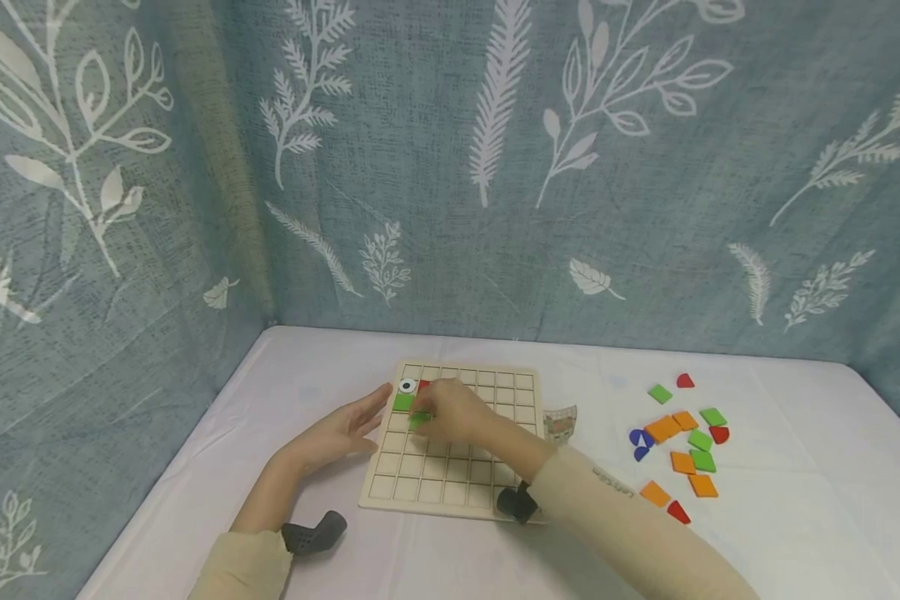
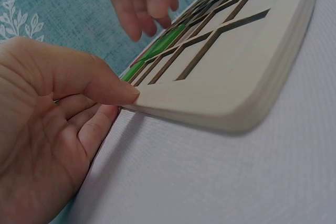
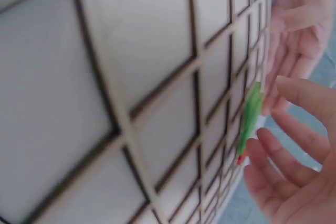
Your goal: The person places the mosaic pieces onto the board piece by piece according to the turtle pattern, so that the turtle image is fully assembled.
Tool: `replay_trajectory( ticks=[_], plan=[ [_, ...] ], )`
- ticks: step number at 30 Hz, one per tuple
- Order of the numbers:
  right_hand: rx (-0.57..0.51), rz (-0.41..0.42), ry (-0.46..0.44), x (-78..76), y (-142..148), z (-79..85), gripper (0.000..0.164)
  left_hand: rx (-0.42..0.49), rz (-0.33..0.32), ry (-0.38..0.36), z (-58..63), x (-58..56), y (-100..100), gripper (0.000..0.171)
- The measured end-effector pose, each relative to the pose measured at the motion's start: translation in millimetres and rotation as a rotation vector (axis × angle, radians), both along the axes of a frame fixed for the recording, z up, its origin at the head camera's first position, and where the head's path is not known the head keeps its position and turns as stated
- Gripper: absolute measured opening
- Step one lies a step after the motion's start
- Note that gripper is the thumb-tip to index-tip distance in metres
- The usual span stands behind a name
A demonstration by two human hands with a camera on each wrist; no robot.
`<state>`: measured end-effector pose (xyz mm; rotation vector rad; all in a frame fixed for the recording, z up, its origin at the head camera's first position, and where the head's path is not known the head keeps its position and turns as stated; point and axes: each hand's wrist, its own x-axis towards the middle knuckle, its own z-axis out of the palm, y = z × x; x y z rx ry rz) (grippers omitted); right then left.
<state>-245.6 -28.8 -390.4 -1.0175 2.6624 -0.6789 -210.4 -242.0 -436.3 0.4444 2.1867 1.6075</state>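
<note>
A pale wooden grid board point(image 1: 450, 500) lies on the table. Near its upper left sit a white eye tile point(image 1: 407, 386), a green tile point(image 1: 402, 403) and a partly covered red piece point(image 1: 423, 385). Over the board my right hand point(image 1: 453, 410) reaches in from the right. Its fingers are parted beside another green tile point(image 1: 420, 418), and no pinch shows in the right wrist view. At the board's left edge is my left hand point(image 1: 337, 435), fingers extended. In the left wrist view, its thumb point(image 2: 118, 88) touches the rim.
Loose orange tiles point(image 1: 662, 429), green tiles point(image 1: 702, 460), red pieces point(image 1: 678, 512) and blue pieces point(image 1: 641, 454) are scattered at the right. A small printed card point(image 1: 561, 425) lies by the board's right edge. Behind the table hangs a leaf-patterned curtain point(image 1: 420, 167).
</note>
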Motion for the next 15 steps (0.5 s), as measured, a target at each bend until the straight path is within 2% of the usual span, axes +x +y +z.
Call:
replay_trajectory(
  ticks=[7, 11, 15],
  plan=[
    [-0.028, -0.012, -0.074, 1.6, 9.5, 14.7, 0.018, -0.007, -0.011, 0.009, -0.1, -1.9, -1.4, 0.090],
    [-0.010, 0.085, -0.115, 1.8, 18.0, 23.0, 0.014, -0.009, -0.006, 0.017, -1.8, -1.9, -2.0, 0.090],
    [0.134, 0.220, -0.223, 3.4, 27.6, 33.2, 0.014, -0.006, -0.016, 0.020, -2.6, -2.4, -2.2, 0.090]
  ],
)
